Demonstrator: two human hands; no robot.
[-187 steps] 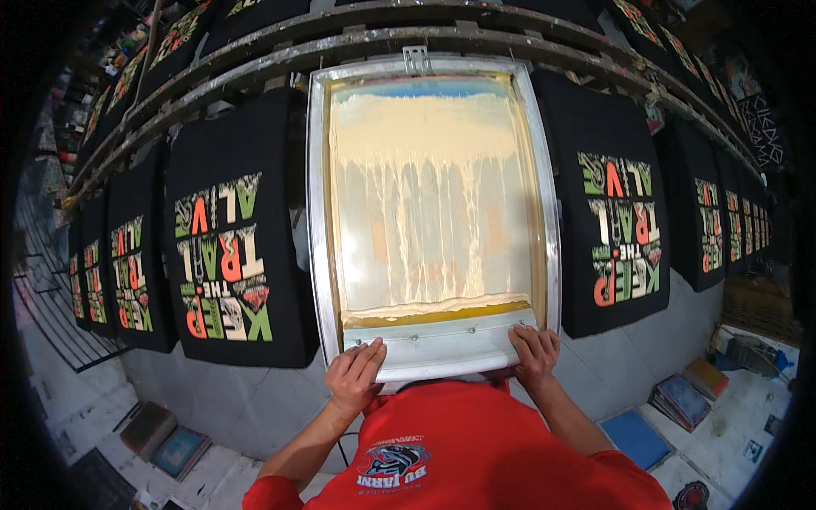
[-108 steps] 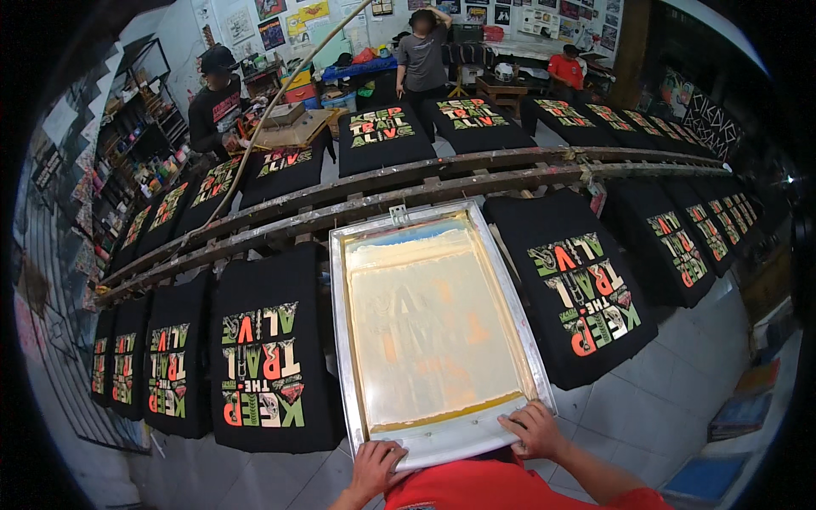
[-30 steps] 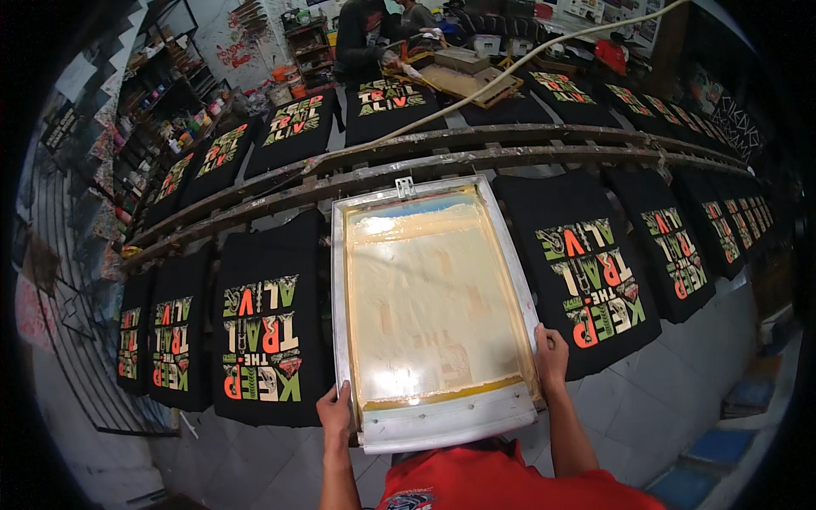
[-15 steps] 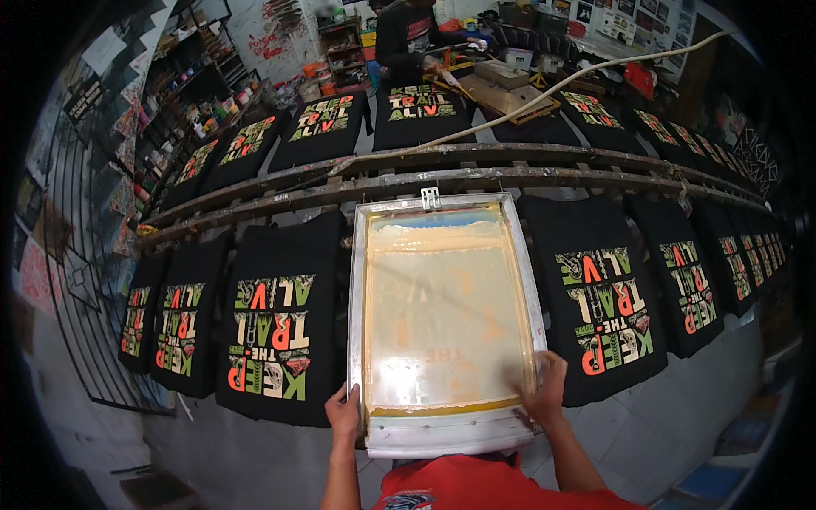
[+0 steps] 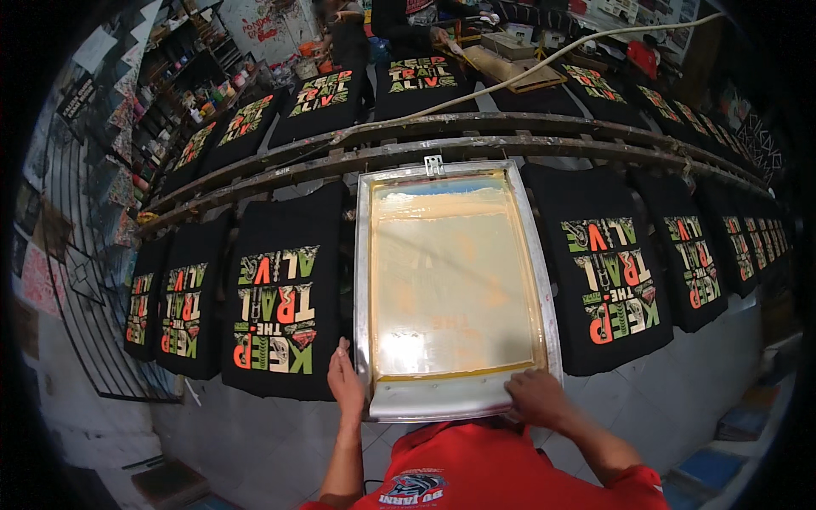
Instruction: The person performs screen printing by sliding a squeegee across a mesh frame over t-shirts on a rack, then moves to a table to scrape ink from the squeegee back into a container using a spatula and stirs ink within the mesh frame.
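Note:
A screen printing frame (image 5: 364,289) with metal sides lies in front of me, cream ink (image 5: 450,204) pooled at its far end. Faint lettering shows through its mesh. Across the near end runs a broad pale bar (image 5: 450,396) with small screw heads; whether it is part of the frame I cannot tell. My right hand (image 5: 537,396) has its fingers curled over the frame's near right corner, at the end of this bar. My left hand (image 5: 344,378) is open, its fingers stretched up along the frame's near left side.
Black shirts with colourful lettering lie left (image 5: 276,297) and right (image 5: 605,280) of the frame. More shirts (image 5: 319,95) lie beyond the wooden rails (image 5: 408,153). A pale hose (image 5: 586,51) crosses the back, where co-workers (image 5: 425,25) stand by another screen (image 5: 518,72).
The view has tipped, so everything sits higher. My right hand has gone from the frame's right side to its near corner. My left fingers have straightened. Another person shows at the back.

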